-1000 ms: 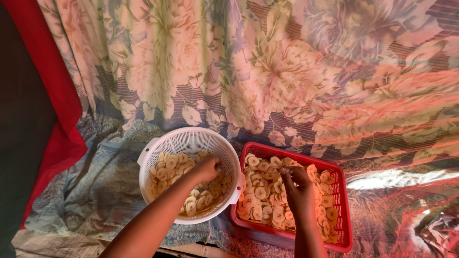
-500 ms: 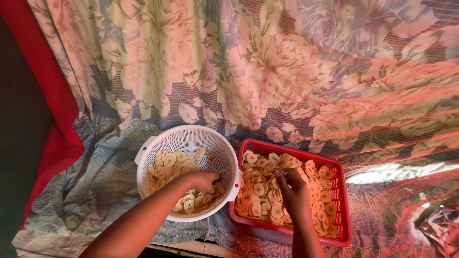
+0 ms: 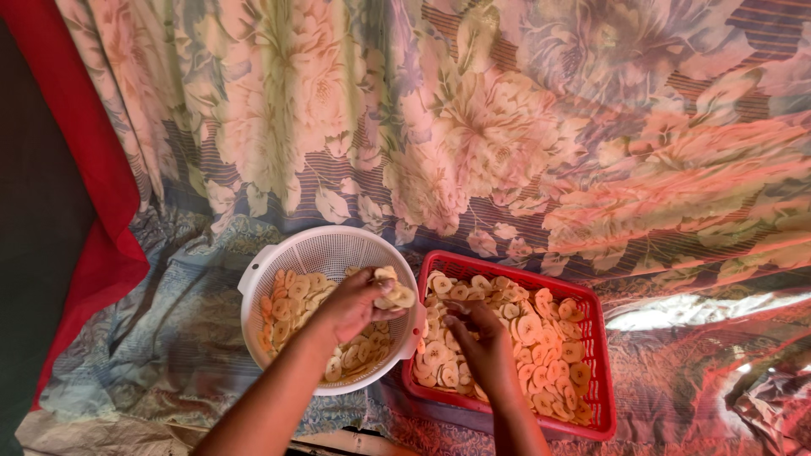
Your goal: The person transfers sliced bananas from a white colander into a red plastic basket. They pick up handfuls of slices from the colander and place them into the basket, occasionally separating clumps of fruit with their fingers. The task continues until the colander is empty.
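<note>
A person's left hand (image 3: pixel 351 304) is gripping a small bunch of pale yellow slices (image 3: pixel 394 293) over the white round colander (image 3: pixel 329 253), which is holding more slices. The right hand (image 3: pixel 481 342), fingers loosely curled, is resting on slices in the red rectangular basket (image 3: pixel 591 312) touching the colander's right side. Both are sitting on floral cloth (image 3: pixel 169 338).

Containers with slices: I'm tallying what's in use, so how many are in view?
2: a white round colander on the left and a red rectangular basket right beside it. None seems hidden.
</note>
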